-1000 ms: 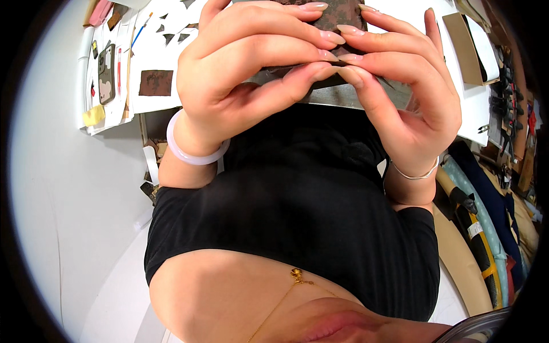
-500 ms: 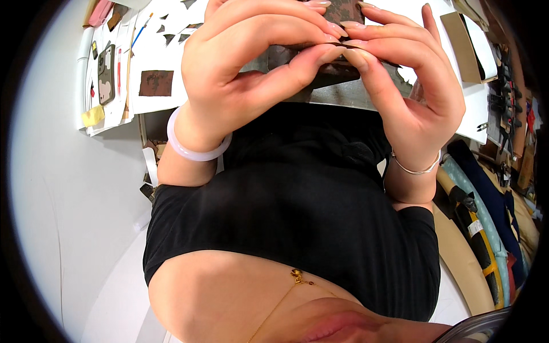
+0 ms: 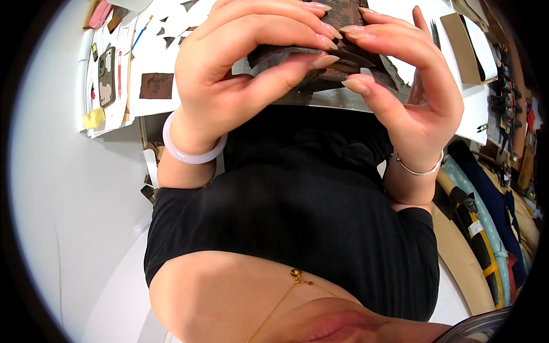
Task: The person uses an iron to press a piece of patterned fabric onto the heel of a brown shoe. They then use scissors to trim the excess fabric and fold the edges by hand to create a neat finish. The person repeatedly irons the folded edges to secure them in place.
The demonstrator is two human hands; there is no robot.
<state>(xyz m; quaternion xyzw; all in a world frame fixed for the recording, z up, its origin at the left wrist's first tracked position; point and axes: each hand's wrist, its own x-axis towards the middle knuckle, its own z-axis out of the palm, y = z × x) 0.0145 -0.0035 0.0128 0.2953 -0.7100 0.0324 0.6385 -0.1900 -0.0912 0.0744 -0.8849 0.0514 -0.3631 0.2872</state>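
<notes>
My left hand (image 3: 229, 71) pinches the edge of a thin dark brown sheet (image 3: 269, 56), thumb underneath and fingers on top. Past my fingertips, more brown, mottled, patterned material (image 3: 346, 14) shows, and I cannot make out whether it is one piece with the sheet. My right hand (image 3: 420, 80) is open, its thumb well apart from the fingers. Those right fingertips hover over or lightly touch the material, close to the left ones. Below both hands is the grey front edge of a work surface (image 3: 343, 99). My fingers hide much of the sheet.
On the white table at left lie a flat brown patterned square (image 3: 156, 86), small dark scraps (image 3: 169, 42), a brush (image 3: 142, 33), a phone (image 3: 106, 77) and a yellow sponge-like piece (image 3: 93, 118). A cardboard box (image 3: 462, 48) stands at right, with rolled materials (image 3: 474, 228) lower down.
My right thumb has come away from the fingers and dropped, parting from the sheet's edge. My left hand has shifted slightly left, still pinching. More of the dark sheet shows between the hands.
</notes>
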